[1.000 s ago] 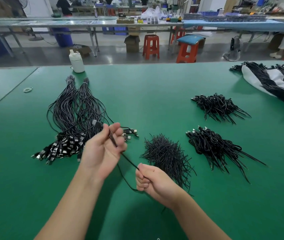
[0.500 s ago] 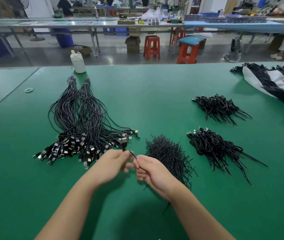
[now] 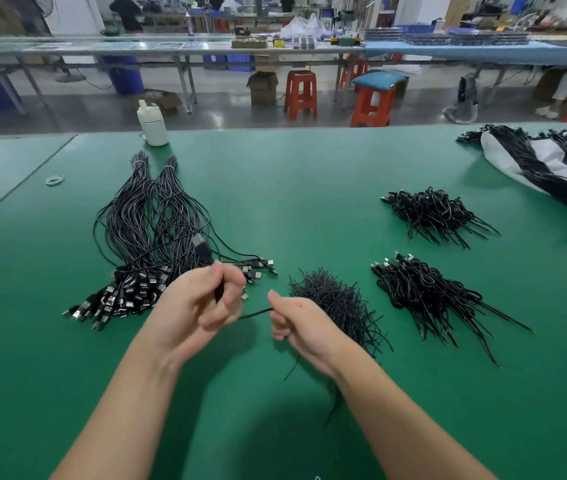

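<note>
My left hand (image 3: pixel 199 303) grips a black USB cable (image 3: pixel 203 251) near its plug, which sticks up above the fingers. A stretch of the same cable runs right to my right hand (image 3: pixel 301 327), whose curled fingers pinch it. Both hands hover over the green table (image 3: pixel 292 188). Behind my left hand lies a big bundle of loose black USB cables (image 3: pixel 143 237) with metal plugs fanned toward me. A heap of short black twist ties (image 3: pixel 334 303) lies just right of my right hand.
Two piles of coiled, tied cables (image 3: pixel 427 296) (image 3: pixel 431 213) lie to the right. More cables on a white bag (image 3: pixel 552 161) sit at the far right. A white bottle (image 3: pixel 152 124) and rubber bands (image 3: pixel 55 180) are at the back left.
My hands were together half a second ago; now they have drawn apart, the left rising with the plug end, the cable stretched between them.
</note>
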`<action>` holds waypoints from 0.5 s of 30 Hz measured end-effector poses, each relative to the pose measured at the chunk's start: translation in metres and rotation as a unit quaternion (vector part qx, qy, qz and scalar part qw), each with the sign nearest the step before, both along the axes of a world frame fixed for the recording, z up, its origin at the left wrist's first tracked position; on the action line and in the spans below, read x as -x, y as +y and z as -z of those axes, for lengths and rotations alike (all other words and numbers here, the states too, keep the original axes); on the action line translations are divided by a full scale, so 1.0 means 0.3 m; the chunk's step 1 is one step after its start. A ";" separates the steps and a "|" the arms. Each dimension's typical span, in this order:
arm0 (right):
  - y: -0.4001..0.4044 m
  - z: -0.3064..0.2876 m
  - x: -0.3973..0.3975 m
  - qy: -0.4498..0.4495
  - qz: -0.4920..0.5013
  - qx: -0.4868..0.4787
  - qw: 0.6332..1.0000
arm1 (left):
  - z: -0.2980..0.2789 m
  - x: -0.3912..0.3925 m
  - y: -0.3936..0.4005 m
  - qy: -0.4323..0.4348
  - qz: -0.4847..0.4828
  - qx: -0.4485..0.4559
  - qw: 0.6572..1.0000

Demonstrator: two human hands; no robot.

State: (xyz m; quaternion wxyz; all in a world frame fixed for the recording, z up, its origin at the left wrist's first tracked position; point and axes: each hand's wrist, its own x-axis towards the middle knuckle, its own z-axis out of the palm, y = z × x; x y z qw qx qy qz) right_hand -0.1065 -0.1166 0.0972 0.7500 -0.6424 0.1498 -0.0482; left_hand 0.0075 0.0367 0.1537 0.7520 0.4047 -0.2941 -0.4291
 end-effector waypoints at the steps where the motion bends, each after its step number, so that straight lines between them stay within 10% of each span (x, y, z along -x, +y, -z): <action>1: -0.023 -0.010 -0.004 0.001 0.018 -0.025 1.000 | -0.001 -0.010 0.025 -0.065 0.060 -0.028 0.996; 8: -0.039 -0.119 -0.021 -0.040 -0.017 -0.002 0.999 | 0.065 0.043 0.016 -0.301 0.144 -0.300 0.894; 15: -0.005 -0.187 0.018 -0.007 -0.021 0.287 0.958 | 0.143 0.060 -0.046 -0.107 -0.140 -0.168 0.970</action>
